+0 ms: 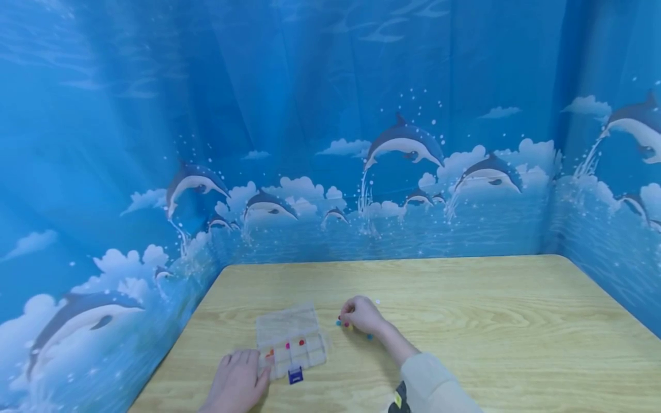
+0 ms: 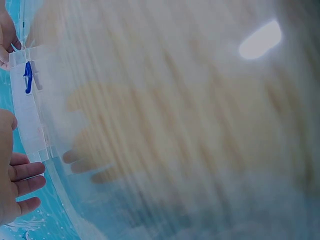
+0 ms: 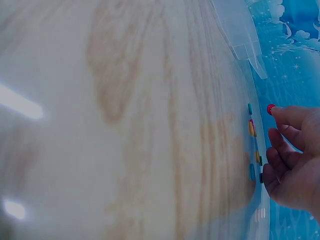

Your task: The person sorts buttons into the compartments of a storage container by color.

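Note:
A clear compartment box lies with its lid folded back on the wooden table. A few red, pink and orange pieces sit in its upper row of compartments. My left hand is at the box's left side, fingers extended; in the left wrist view the left hand shows its fingertips by the box corner. To the right of the box, my right hand is over a small group of coloured buttons. Between thumb and fingertip the right hand pinches a red button.
A blue clasp juts from the box's front edge. One blue button lies under the right wrist, and a white piece lies beyond that hand. Dolphin-printed curtains surround the table. A black and yellow object shows by the right sleeve.

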The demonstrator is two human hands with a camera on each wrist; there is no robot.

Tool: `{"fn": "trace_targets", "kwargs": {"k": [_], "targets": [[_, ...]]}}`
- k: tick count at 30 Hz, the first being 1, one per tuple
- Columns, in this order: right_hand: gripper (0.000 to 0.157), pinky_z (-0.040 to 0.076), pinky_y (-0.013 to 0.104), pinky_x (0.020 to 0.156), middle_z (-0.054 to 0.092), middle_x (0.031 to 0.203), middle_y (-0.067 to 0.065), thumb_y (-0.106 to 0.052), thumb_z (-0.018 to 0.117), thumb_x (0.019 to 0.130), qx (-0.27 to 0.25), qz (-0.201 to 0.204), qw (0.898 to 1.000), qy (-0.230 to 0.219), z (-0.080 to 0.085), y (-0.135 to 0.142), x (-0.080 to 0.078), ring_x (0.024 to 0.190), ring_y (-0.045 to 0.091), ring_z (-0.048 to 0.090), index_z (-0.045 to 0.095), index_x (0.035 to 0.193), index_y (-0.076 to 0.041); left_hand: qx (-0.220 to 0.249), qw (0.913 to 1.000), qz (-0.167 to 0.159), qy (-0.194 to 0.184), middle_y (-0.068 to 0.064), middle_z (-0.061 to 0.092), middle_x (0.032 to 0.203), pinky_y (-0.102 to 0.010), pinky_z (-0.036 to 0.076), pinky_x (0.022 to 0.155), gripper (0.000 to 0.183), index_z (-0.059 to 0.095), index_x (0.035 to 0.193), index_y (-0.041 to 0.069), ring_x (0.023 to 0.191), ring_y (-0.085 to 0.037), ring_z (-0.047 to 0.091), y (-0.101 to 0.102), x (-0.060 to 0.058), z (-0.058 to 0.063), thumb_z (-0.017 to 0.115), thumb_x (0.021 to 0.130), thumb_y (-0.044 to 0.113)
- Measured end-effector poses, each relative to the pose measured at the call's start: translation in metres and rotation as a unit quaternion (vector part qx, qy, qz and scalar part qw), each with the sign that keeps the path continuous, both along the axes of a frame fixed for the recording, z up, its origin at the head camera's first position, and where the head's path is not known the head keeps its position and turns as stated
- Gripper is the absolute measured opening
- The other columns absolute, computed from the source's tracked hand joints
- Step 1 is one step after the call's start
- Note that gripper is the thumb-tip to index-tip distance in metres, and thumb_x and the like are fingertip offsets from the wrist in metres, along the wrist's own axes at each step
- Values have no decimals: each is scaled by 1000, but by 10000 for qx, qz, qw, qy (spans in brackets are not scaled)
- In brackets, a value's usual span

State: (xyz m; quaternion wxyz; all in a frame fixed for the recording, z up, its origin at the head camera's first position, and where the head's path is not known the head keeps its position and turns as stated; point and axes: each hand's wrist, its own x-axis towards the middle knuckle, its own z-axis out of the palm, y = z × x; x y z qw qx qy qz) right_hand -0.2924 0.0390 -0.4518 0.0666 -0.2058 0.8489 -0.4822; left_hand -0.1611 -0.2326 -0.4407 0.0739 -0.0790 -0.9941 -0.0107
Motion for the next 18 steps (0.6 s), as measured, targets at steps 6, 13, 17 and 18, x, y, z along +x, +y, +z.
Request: {"fn": "trace_targets", "kwargs": {"k": [6,13,17,18], "targets": [[7,37,21,51,59,69,4,-4,62,83,-21,-99,9999,88,2,0,1,56,10,44,62,76,-2,-9,10000,-3,63,-12,59,93,-50,40,83,37,58,102,0,94,-30,55,0,0,-1,58,87,34],[7,35,20,47,61,69,3,-4,62,83,-54,-249,9994,215,-1,-1,-3,51,8,42,64,76,-2,-27,9997,-90,240,-12,59,93,-50,40,84,37,58,101,0,94,-30,55,-2,-1,-3,59,87,34],[8,36,21,48,62,68,4,-4,62,83,-68,-268,9994,208,-1,0,-3,52,8,43,64,76,-2,-46,9995,-112,298,-11,59,93,-50,40,84,37,58,100,1,94,-31,54,-2,-1,-5,58,88,35],[8,36,22,48,62,68,4,-4,62,84,-84,-266,9994,199,-1,0,-3,52,9,44,64,75,-2,-47,9994,-122,319,-12,59,93,-50,40,84,37,58,100,1,94,-31,54,-2,-1,-5,57,88,35]]}}
